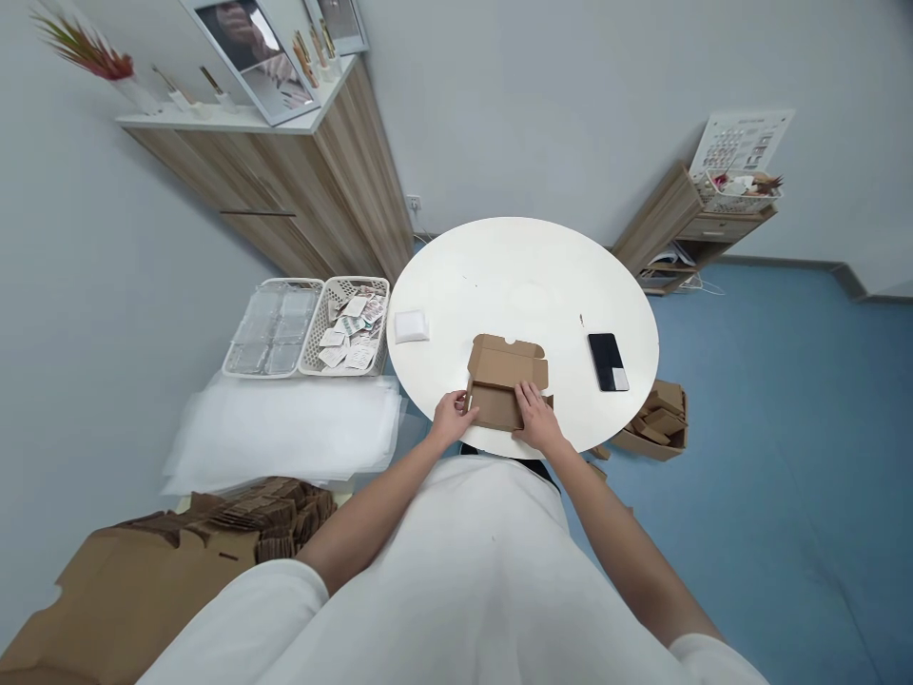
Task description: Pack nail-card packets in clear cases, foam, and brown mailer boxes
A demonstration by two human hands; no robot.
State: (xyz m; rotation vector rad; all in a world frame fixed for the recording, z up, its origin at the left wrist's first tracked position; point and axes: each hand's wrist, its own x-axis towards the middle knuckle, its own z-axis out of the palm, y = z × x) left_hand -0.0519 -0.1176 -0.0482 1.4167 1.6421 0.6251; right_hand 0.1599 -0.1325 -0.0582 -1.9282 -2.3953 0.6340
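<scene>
From my feed I see a round white worktop (520,276) carrying a dark phone (608,362) towards its right side and a small white pad (412,326) at its left edge. Just beside that edge sit two white baskets: one (342,370) full of paper packets, the other (265,283) holding clear trays. Nearer me lie clear plastic sheets (285,428) and a stack of flat cardboard blanks (278,518). A carton of brown pieces (642,445) rests on the blue floor (785,428), with a wooden cabinet (320,209) against the wall
</scene>
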